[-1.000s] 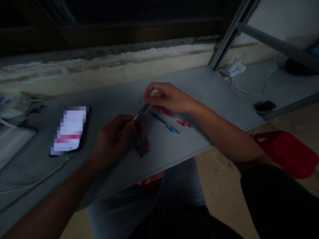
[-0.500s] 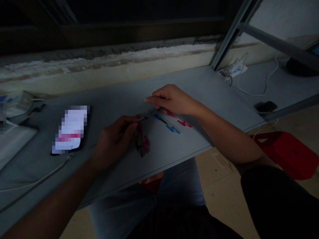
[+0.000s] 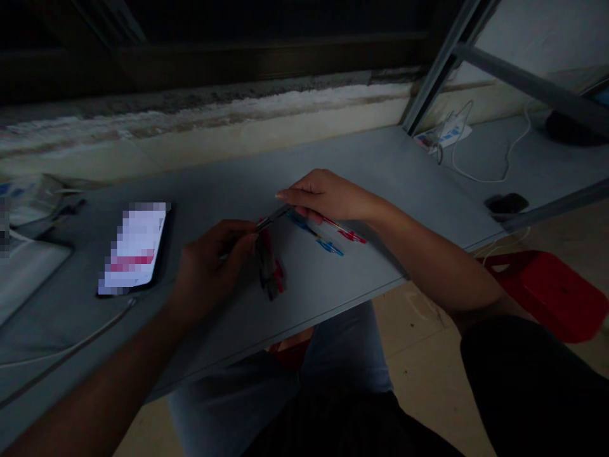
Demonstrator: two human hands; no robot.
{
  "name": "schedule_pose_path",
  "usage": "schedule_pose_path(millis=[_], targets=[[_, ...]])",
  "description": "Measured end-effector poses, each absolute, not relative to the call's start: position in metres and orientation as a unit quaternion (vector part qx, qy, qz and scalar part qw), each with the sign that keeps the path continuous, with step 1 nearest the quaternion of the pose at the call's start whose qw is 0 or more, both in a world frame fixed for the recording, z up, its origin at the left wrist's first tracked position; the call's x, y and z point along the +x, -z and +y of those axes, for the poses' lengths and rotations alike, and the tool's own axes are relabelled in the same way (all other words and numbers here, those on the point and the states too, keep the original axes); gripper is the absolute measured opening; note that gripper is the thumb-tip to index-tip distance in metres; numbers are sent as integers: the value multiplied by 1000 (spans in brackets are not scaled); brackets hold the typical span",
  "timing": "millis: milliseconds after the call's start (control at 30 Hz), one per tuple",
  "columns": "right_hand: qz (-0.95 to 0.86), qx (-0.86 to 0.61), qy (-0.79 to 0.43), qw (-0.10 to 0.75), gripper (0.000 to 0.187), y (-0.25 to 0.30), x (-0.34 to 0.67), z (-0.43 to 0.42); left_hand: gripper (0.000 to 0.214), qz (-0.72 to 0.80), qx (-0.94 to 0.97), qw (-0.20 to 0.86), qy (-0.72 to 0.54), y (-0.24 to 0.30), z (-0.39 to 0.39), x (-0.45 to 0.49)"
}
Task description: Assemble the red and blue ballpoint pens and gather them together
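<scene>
A thin dark pen (image 3: 273, 219) spans the gap between my two hands, above the desk. My left hand (image 3: 209, 257) is closed, pinching its near-left end between thumb and fingers. At the other end, the fingers of my right hand (image 3: 323, 195) are closed around it; whether it is one piece or two parts meeting is too dim to tell. Under my right hand lie a blue pen (image 3: 329, 246) and a red pen (image 3: 353, 236), partly covered by the fingers. Several dark and red pens (image 3: 272, 276) lie in a bunch beside my left hand.
A phone (image 3: 136, 247) with a lit screen lies on the grey desk (image 3: 371, 279) at left, a cable (image 3: 107, 327) at its lower end. A power strip (image 3: 445, 134) and a black mouse (image 3: 508, 204) are at right. A red stool (image 3: 552, 292) stands on the floor.
My hands have drawn the two dark pen pieces together, so they now form one line. My right hand has dipped slightly, and my left hand has shifted a little left.
</scene>
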State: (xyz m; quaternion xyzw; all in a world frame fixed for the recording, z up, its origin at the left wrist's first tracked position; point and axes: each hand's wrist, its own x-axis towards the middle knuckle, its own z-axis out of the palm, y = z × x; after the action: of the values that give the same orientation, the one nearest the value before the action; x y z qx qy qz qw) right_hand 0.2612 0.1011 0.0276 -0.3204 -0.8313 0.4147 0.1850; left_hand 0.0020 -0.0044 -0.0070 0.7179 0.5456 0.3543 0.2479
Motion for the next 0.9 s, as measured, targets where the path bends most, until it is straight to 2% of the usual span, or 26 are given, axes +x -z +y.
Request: schedule_pose_path(millis=[233,467,567,900], targets=[[-777,-343,-495,182,73,-27,258,99,22,490,789,115,-353,13,-9,-3],[-723,-379,-503,283,63,-21,252,99,25,283,896,182,-290,18,-14,3],[-741,-361,-498,271,63,-21,251,99,18,262,907,167,-283,17,-16,6],[-756,-324,-514,242,61,-11,247,99,20,255,914,158,-275,11,-19,9]])
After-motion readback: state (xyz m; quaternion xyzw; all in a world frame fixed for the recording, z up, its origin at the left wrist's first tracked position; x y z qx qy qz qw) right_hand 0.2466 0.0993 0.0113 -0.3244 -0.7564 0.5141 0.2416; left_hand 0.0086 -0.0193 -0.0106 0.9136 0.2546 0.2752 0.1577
